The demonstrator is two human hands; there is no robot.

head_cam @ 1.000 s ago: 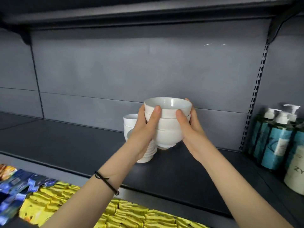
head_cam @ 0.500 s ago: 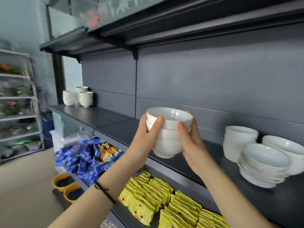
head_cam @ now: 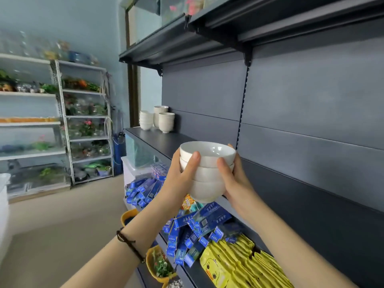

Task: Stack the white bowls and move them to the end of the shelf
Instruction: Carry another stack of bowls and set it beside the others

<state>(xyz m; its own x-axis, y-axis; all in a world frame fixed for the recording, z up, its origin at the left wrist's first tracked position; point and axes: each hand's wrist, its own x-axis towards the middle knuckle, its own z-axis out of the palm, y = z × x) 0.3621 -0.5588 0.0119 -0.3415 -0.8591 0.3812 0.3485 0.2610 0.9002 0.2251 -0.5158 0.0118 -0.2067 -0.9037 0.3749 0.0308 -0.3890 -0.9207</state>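
Observation:
A stack of three white bowls is held up in front of me, above the front edge of the dark shelf. My left hand grips its left side, thumb across the top two bowls. My right hand grips the right side, thumb on the second bowl. At the shelf's far left end stand several stacks of white bowls.
The dark back panel runs along the right, with an upper shelf overhead. Below lie blue boxes and yellow packets. White racks of plants stand across the beige floor on the left.
The view has swung left along the shelf. The bowls and plates on the right have left the frame; the far stacks look nearer. Both hands still carry the stack.

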